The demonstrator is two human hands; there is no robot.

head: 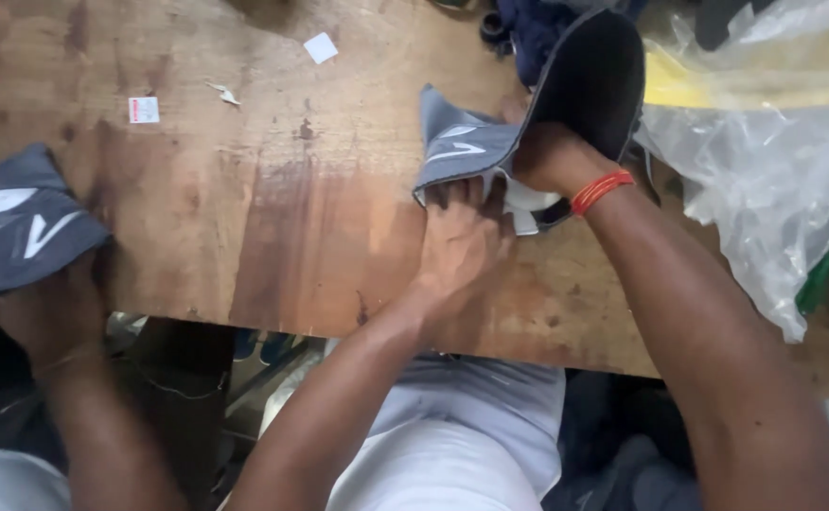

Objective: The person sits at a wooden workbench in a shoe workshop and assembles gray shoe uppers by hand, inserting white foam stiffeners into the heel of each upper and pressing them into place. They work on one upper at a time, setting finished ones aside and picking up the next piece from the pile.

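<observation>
**Both hands working a grey shoe upper**

A co-worker's hand [50,312] is resting under another upper [22,222] at far left. Your left hand [462,241] is pressing spread fingers on the grey upper [462,147] mid-table [273,218]; your right hand [547,156] is pinching its dark lining. Plastic bag [765,161] is lying right.

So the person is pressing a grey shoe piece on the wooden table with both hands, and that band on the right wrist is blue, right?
Not quite: the wrist band is orange-red, not blue, as the head view shows. The rest holds: the left hand and the right hand both work the grey shoe piece on the wooden table.
</observation>
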